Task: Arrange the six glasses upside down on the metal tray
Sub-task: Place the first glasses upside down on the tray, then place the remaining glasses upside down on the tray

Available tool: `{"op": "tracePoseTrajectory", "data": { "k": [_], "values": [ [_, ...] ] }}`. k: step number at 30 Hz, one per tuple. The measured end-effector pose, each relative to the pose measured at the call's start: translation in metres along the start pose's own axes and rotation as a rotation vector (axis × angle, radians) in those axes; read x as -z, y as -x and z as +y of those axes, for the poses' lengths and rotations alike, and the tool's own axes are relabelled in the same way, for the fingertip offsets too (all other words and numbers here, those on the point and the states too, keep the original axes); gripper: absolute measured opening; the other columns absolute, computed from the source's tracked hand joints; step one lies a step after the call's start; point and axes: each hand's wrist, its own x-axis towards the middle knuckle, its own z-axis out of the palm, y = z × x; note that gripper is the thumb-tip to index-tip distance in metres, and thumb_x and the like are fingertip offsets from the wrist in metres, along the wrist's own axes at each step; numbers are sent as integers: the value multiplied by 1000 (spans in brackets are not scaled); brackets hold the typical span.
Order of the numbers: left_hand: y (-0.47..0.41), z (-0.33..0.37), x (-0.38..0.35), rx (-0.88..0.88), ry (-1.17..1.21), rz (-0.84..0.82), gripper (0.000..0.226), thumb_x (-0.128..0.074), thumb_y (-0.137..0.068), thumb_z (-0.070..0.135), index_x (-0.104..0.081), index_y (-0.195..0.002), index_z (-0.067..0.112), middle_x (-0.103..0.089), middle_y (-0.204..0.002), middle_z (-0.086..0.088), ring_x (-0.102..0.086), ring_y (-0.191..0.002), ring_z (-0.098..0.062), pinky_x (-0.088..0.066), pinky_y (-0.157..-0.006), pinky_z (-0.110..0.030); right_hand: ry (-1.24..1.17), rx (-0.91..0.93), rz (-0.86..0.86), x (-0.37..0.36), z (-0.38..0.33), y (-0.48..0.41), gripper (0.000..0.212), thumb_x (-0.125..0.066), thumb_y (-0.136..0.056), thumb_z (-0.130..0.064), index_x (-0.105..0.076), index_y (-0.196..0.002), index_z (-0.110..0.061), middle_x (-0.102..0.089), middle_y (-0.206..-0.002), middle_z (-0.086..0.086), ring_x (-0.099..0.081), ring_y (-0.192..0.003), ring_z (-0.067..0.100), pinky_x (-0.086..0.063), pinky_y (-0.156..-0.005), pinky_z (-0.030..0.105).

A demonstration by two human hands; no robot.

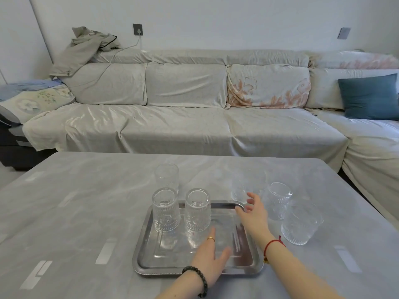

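On tray, two glasses, four off

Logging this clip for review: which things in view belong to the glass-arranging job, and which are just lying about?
Part of the job: metal tray; two glasses on the tray; four glasses on the table; left hand; right hand.

Lying about: jacket, blue cushion, charging cable.

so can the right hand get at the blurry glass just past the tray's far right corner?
Probably yes. The right hand is open, fingers pointing at that glass just beyond the tray rim, with nothing between them. The neighbouring glass stands off to its right, apart.
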Motion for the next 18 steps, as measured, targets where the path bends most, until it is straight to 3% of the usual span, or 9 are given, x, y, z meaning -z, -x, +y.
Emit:
{"op": "tracePoseTrajectory", "data": {
  "k": [3, 6, 8, 10, 12, 14, 16, 18],
  "values": [
    [-20, 19, -3, -43, 39, -37, 76, -47, -88, 42, -1, -144, 19, -22, -153, -4, -30, -136, -16, -29, -109, -25, -16, -55, 11, 11, 1, -11, 69, -69, -77, -17, -31, -135, -12, -43, -137, 15, -45, -122, 30, -39, -105, 44],
    [-53, 44, 1, -59, 89, -16, 77, -49, -87, 38, -1, -144, 18, -17, -154, -1, -21, -139, -13, -19, -105, -19, -9, -59, -2, 12, 2, -25, 79, -71, -75, -18, -24, -138, -10, -36, -143, 16, -37, -130, 31, -34, -109, 47],
    [-79, 60, 4, -30, 138, -16, 79, -51, -86, 37, 1, -144, 19, -15, -154, -2, -27, -136, -14, -23, -96, -17, -11, -65, -18, 11, 1, -35, 82, -71, -75, -14, -21, -139, -10, -34, -144, 16, -35, -131, 31, -33, -109, 45],
    [-102, 71, 6, -4, 149, -17, 80, -50, -86, 33, 3, -144, 20, -17, -154, -3, -41, -118, -10, -27, -85, -16, -44, -62, -30, 10, 1, -44, 81, -70, -74, -8, -21, -139, -10, -39, -140, 16, -41, -126, 29, -37, -105, 41],
    [-122, 77, 6, 15, 197, -7, 83, -53, -84, 23, 6, -143, 20, -18, -153, -6, -38, -102, -6, -32, -79, -16, -72, -50, -35, 8, 2, -54, 78, -67, -74, -2, -22, -137, -8, -44, -137, 15, -46, -121, 28, -40, -103, 40],
    [-139, 80, 5, 26, 247, -9, 87, -55, -81, 16, 6, -143, 19, -23, -151, -6, -37, -101, -7, -39, -72, -17, -89, -57, -37, 8, 2, -64, 74, -64, -76, 1, -22, -137, -10, -47, -134, 14, -48, -119, 29, -41, -103, 44],
    [-152, 81, 2, 14, 299, -17, 85, -58, -79, 14, -2, -143, 17, -39, -140, -4, -46, -98, -10, -45, -65, -14, -85, -57, -28, 6, 5, -72, 69, -63, -77, 0, -26, -134, -12, -51, -128, 14, -52, -113, 28, -45, -98, 42],
    [-160, 82, -2, -11, 356, -5, 75, -65, -76, 16, -19, -135, 17, -50, -120, 2, -50, -92, -7, -47, -70, -13, -59, -42, 10, 2, 9, -78, 63, -60, -78, 1, -29, -132, -10, -53, -124, 16, -54, -106, 29, -44, -89, 35]
  ]
}}
